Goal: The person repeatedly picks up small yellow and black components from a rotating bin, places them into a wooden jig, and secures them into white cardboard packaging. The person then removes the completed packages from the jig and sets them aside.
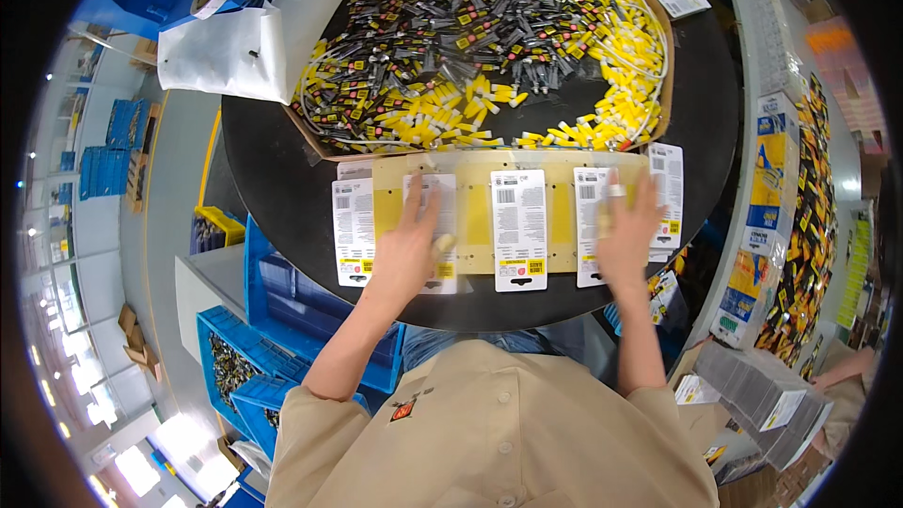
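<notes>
My left hand (403, 249) lies over a white printed backing card (442, 273), its fingers stretched out and apart. My right hand (624, 243) is spread over another white card (587, 259), somewhat blurred. Pale yellowish patches show at both thumbs; I cannot tell what they are. Between the hands a third card (519, 226) lies on a yellow board (475, 226). More cards rest at the board's left end (354, 230) and in a stack at its right end (667, 193). The board lies on a round black table (282, 198).
Beyond the board, a large cardboard tray (367, 152) holds many small black tubes (451, 19) and yellow caps (625, 66). A white bag (226, 55) hangs at its left. Blue bins (240, 348) stand lower left. At right are stacked cards (752, 376) and another person's arm (842, 372).
</notes>
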The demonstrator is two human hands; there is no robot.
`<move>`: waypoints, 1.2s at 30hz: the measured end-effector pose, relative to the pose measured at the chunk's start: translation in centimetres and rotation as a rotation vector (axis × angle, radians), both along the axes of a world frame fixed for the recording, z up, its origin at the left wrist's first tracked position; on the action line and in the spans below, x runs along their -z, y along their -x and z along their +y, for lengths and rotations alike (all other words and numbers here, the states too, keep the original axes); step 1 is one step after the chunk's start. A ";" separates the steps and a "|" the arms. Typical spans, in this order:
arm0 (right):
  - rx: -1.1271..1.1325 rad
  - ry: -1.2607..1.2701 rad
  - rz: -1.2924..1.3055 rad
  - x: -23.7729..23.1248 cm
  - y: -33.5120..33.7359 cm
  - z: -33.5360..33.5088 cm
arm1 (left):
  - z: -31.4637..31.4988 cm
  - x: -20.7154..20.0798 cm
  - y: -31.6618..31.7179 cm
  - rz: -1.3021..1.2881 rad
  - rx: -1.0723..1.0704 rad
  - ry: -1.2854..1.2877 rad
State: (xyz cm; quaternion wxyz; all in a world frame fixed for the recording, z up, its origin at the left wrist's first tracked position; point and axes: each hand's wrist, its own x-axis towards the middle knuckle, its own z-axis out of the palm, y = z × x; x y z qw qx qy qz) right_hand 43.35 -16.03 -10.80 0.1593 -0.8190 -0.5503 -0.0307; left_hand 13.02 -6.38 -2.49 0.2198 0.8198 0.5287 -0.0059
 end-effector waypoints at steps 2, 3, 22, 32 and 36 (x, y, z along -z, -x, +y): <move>0.139 -0.057 -0.072 1.0 -6.2 0.2 | 0.0 0.5 -0.3 -0.047 0.004 -0.097; 0.236 -0.090 -0.216 1.6 -10.5 0.4 | 0.1 0.8 -0.3 -0.063 0.003 -0.112; 0.810 -0.270 0.822 11.8 4.3 -12.9 | 3.8 -0.9 5.0 -0.048 0.146 -0.157; 0.197 -0.487 1.081 0.5 6.7 -12.5 | 2.4 -4.0 4.2 -0.792 -0.277 0.014; 0.435 -0.465 0.009 4.4 -3.8 -7.9 | -2.9 -0.4 1.8 -1.039 -0.281 0.297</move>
